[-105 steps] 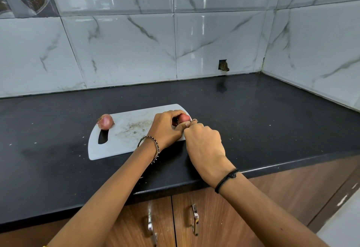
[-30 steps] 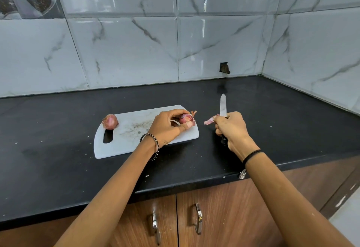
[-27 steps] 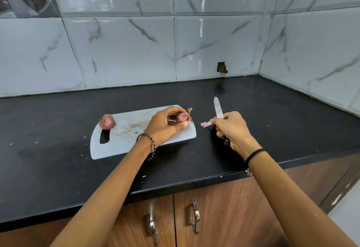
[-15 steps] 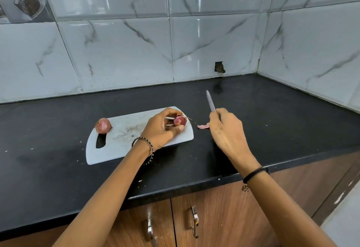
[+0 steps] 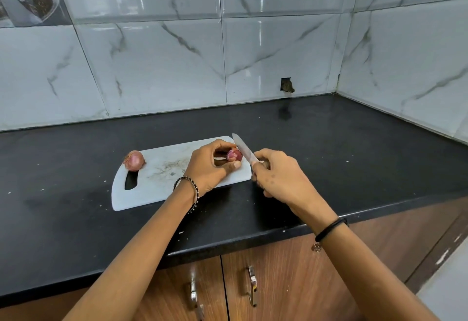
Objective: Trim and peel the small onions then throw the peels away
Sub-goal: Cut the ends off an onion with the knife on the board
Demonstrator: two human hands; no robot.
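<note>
Toward the left end of the white cutting board (image 5: 162, 168), just beyond its handle slot (image 5: 131, 180), a second small onion (image 5: 134, 160) is being left in its dry papery skin, not yet dealt with. The board is being carried by the black counter (image 5: 354, 158), roughly midway between the back edge and the front edge and well apart from the right back corner. At the board's right end a partly peeled onion (image 5: 234, 154) is being pinched by the left hand (image 5: 206, 171), fingers curled over its top and thumb pressed beneath; whether it is resting on the board cannot be told. Just to the right, a knife (image 5: 244, 152) is being gripped at the handle by the right hand (image 5: 278, 179), fingers wrapped closed around it, and the blade is being laid against the onion's right side, tip pointing toward the back edge. The step in hand is being judged as trimming or lifting skin from this first onion. The onion is being judged light, firm and round, with slick flesh once bared, so it is likely to roll or slip; a hold across its middle, with fingertips kept clear of the end being cut, is being advised. Its skin looks thin and brittle and is likely to tear into flakes.
</note>
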